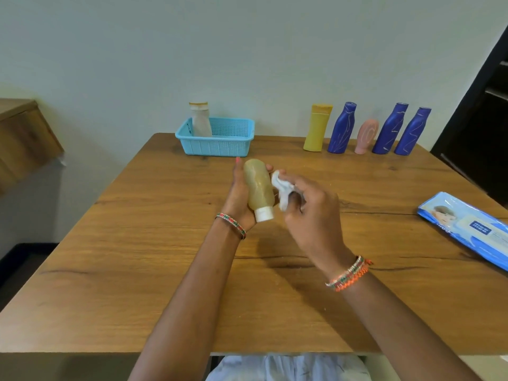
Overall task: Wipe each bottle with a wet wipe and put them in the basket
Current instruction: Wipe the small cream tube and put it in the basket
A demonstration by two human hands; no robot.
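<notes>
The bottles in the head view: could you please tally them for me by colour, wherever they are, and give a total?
Blue bottles: 3
Yellow bottle: 1
Pink bottle: 1
White bottle, standing in the blue basket: 1
Tan bottle with white cap, held in the left hand: 1
Total: 7 bottles

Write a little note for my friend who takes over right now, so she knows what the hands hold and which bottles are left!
Left hand holds the tan bottle, cap toward you. Right hand pinches the wet wipe against its side.
Done: one white bottle stands in the blue basket.
Left: finish wiping the tan bottle and basket it, then the yellow bottle, three blue bottles and pink bottle by the wall.
Wipes pack lies at the table's right edge.
</notes>
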